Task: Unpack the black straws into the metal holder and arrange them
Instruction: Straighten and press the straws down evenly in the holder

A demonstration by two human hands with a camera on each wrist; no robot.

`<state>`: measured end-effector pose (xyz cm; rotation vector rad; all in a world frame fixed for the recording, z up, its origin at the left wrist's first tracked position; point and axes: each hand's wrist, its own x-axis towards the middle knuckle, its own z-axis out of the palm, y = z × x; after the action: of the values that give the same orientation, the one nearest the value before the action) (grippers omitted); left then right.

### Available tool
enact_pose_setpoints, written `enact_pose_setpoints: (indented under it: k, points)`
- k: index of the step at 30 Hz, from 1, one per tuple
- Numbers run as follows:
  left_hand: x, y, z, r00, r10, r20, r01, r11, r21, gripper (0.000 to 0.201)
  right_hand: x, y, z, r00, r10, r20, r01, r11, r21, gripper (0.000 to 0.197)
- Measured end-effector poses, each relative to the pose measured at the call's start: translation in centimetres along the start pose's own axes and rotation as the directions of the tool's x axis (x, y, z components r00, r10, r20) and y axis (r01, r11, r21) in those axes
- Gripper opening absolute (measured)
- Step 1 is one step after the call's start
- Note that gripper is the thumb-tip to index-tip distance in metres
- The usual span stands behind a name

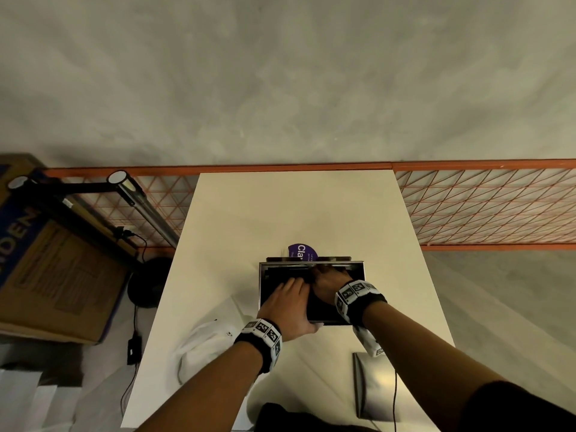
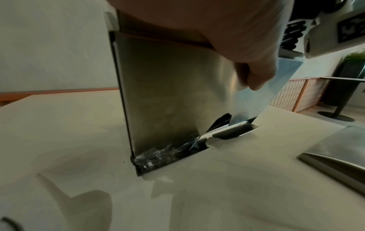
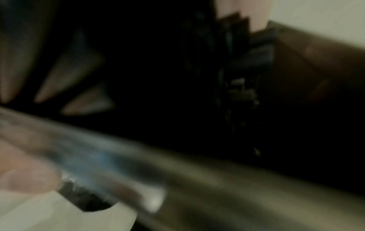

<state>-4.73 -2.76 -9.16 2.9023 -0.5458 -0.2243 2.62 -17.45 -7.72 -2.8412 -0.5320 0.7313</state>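
The metal holder (image 1: pixel 261 288) stands in the middle of the cream table (image 1: pixel 280 207), its open top filled with black straws (image 1: pixel 274 291). My left hand (image 1: pixel 290 304) lies over the near rim, fingers stretched flat on the straws. In the left wrist view its thumb (image 2: pixel 254 73) rests against the holder's front wall (image 2: pixel 164 93). My right hand (image 1: pixel 330 282) reaches deeper in, fingertips at the straws by the far wall. The right wrist view is blurred and dark; it shows straws (image 3: pixel 177 78) and straight fingers (image 3: pixel 65 75). More straws (image 2: pixel 235 131) show in the slot at the holder's foot.
A purple round label (image 1: pixel 301 252) sticks up behind the holder. A crumpled white wrapper (image 1: pixel 202 344) lies near left, and a flat metal lid (image 1: pixel 371 385) near right. Left of the table are a lamp (image 1: pixel 131 188) and a cardboard box (image 1: pixel 56 269); an orange mesh rack (image 1: pixel 486 207) runs behind.
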Motion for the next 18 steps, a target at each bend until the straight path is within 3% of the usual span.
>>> enact_pose_setpoints:
  k: [8, 15, 18]
  points:
    - [-0.66, 0.38, 0.36, 1.000, 0.009, 0.007, -0.009, 1.000, 0.008, 0.081, -0.87, 0.05, 0.74, 0.996, -0.086, -0.030, 0.085, 0.996, -0.027, 0.046]
    - [-0.81, 0.46, 0.03, 1.000, 0.008, 0.014, -0.008, 1.000, 0.001, 0.081, -0.41, -0.11, 0.44, 0.999, -0.045, -0.019, 0.045, 0.999, 0.006, 0.051]
    - [-0.79, 0.48, -0.40, 0.998, 0.029, -0.047, -0.029, 1.000, 0.007, 0.077, -0.43, -0.16, 0.19, 1.000, -0.003, 0.024, 0.004, 1.000, -0.018, 0.047]
